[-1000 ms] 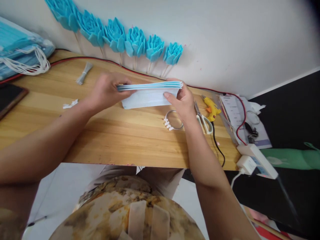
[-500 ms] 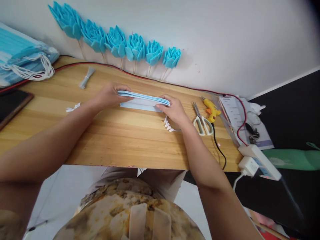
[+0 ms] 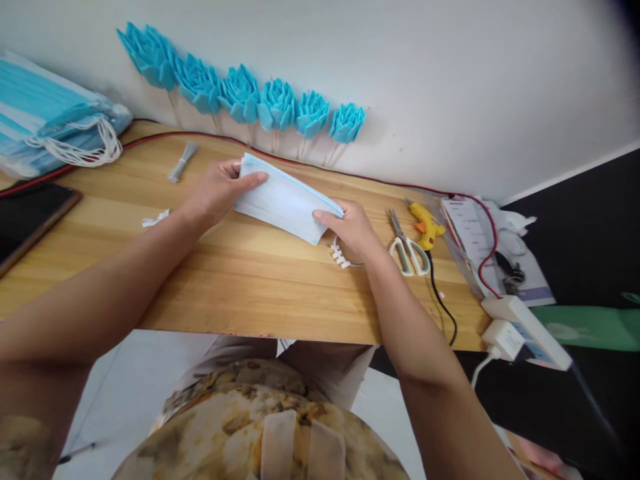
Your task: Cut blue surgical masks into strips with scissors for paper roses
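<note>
Between my two hands is a pale blue face mask (image 3: 283, 200), its white side turned up toward me and tilted, the left end higher. My left hand (image 3: 220, 190) grips the left end, thumb on top and fingers behind. At the right end my right hand (image 3: 350, 227) pinches it the same way. Whether more than one layer is held I cannot tell. Just below my right hand lies a curled white strip with short tabs (image 3: 340, 253) on the wooden table (image 3: 240, 287).
Blue felt-like flowers on sticks (image 3: 240, 97) lean on the wall. At left are a pack of masks (image 3: 45, 113), a phone (image 3: 33, 220), a bundle of ties (image 3: 183, 161) and white scraps (image 3: 156, 218). Scissors (image 3: 407, 247), a yellow glue gun (image 3: 426, 227) and a power strip (image 3: 530, 333) are right.
The mask stack, seen edge-on before with pleats gathered, is now opened out and tipped so its broad white face shows. My left hand's end has risen. The view has shifted slightly.
</note>
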Motion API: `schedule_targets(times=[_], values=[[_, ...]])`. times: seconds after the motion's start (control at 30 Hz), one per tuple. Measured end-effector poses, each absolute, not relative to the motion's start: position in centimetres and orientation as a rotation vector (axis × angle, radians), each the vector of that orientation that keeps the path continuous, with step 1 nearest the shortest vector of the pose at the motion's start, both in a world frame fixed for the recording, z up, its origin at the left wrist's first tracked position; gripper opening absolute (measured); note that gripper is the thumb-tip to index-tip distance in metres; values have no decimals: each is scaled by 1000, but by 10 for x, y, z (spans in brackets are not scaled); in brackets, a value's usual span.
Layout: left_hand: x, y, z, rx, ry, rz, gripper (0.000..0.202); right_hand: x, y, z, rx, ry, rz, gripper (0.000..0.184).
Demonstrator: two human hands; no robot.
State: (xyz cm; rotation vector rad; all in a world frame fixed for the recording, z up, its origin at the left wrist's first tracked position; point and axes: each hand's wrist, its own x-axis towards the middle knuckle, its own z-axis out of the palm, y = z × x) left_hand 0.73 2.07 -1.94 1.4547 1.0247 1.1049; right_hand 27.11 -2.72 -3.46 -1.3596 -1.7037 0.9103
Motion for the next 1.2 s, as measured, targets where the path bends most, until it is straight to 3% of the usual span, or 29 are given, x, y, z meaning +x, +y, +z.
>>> schedule_targets(times=[0.1, 0.27, 0.43, 0.67, 0.93, 1.03, 1.2], values=[[8, 16, -14, 1512, 1055, 1024, 36, 264, -36, -18, -1389, -1909, 841, 27], [10, 5, -3, 1628, 1026, 934, 31, 256, -51, 10, -1220, -2019, 955, 50], [14, -3, 1, 1492, 934, 958, 33, 253, -52, 3, -1281, -1941, 943, 35], [26, 2, -11, 1438, 558, 976, 79, 252, -36, -23, -1220, -1468, 911, 50], [32, -5, -27, 1706, 899, 1179, 36, 245, -33, -38, -1158, -1466, 1001, 50], [28, 1, -32, 1791, 933, 1238, 31, 245, -32, -41, -1120, -1445, 1046, 46], [28, 12, -45, 1679, 908, 985, 36, 248, -27, -50, -1198, -1441, 1105, 43]])
